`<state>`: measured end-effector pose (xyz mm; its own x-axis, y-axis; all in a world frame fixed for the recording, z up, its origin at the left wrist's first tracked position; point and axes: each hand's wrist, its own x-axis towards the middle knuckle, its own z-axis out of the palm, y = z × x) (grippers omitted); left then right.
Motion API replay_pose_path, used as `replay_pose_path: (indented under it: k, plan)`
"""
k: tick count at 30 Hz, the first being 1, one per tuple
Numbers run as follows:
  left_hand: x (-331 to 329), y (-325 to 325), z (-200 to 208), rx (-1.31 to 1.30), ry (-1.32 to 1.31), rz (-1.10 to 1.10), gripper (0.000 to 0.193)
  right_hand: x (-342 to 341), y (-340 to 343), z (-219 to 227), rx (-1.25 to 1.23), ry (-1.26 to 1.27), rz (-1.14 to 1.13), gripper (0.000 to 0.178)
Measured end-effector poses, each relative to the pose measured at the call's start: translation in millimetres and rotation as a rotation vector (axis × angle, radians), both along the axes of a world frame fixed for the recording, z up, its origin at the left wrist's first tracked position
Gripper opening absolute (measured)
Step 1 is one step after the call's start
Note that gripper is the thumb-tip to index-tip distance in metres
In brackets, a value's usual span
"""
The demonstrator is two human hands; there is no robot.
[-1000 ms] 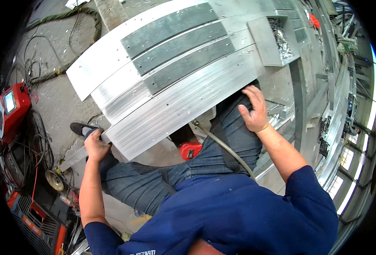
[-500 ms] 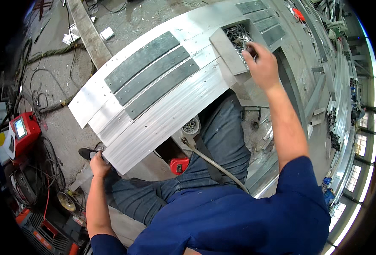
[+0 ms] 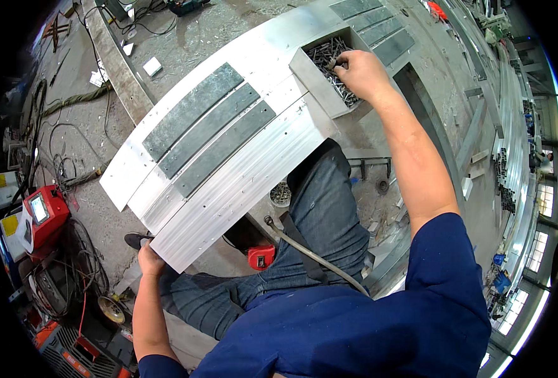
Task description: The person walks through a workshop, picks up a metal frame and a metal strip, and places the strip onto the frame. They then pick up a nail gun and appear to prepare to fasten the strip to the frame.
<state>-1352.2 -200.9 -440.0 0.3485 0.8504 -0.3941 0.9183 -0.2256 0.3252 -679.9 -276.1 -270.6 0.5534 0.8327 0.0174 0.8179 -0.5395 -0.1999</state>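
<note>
A long silver aluminium panel (image 3: 228,201) lies across in front of me, with three dark grey strips (image 3: 211,131) on its left part. My left hand (image 3: 151,259) is closed on the panel's near left corner. Towards the right end, a grey open-topped metal box (image 3: 320,86) rests on the panel, full of small metal fasteners (image 3: 345,93) that look like rivets. My right hand (image 3: 362,74) reaches into this box, thumb and fingers pinched together at the fasteners. Whatever sits between those fingertips is too small to make out.
Below the panel's near edge are a round tub of small metal pieces (image 3: 280,194), a red tape measure (image 3: 261,257) and a hose (image 3: 317,252) across my leg. A red machine with a screen (image 3: 44,211) and cables stand left. Metal profiles (image 3: 512,164) lie far right.
My right hand has moved left and gone deeper over the fasteners, its fingers now pinched. The whole view has shifted slightly. My left hand keeps its hold on the panel corner.
</note>
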Motion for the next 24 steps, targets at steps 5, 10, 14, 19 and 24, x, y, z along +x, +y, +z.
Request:
replay_pose_path:
  k: [5, 10, 14, 19, 24]
  plan:
    - [5, 0, 2, -0.021, -0.032, 0.046, 0.032, 19, -8, 17, -0.008, -0.007, -0.048, 0.03]
    - [7, 2, 10, -0.013, 0.055, -0.027, 0.032, -15, -6, 37, -0.22, 0.032, 0.01, 0.036]
    - [1, 3, 2, -0.013, 0.081, -0.031, 0.031, -13, -10, 25, -0.189, -0.061, 0.057, 0.033]
    - [-13, 5, -14, 0.007, 0.129, -0.069, 0.031, -21, -5, 28, -0.307, -0.118, 0.037, 0.023]
    - [-1, 3, 2, -0.04, 0.167, -0.03, 0.028, -13, -13, 25, -0.249, -0.092, 0.08, 0.021]
